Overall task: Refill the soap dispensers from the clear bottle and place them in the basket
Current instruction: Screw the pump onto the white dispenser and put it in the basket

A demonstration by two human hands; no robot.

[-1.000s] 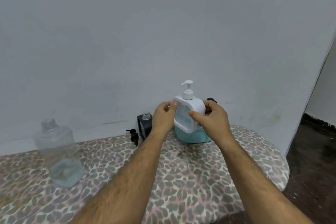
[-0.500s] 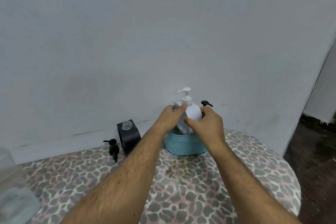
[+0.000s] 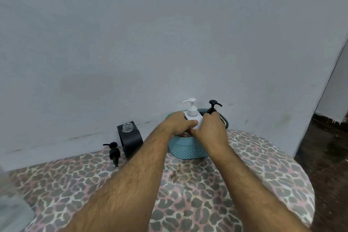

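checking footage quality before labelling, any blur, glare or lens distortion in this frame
Head view: even, soft light, no glare; wide-angle bending curves the wall edge at right; the clear bottle at the left border is cropped and smeared; both hands on the white dispenser in the basket look sharp.

Just one view, head-mounted, wide-angle. Looks forward and down over both forearms toward the teal basket [image 3: 188, 149] at the far edge of the leopard-print table [image 3: 207, 203], grey wall [image 3: 169, 34] filling the top half. Fairly close in, arm's reach.
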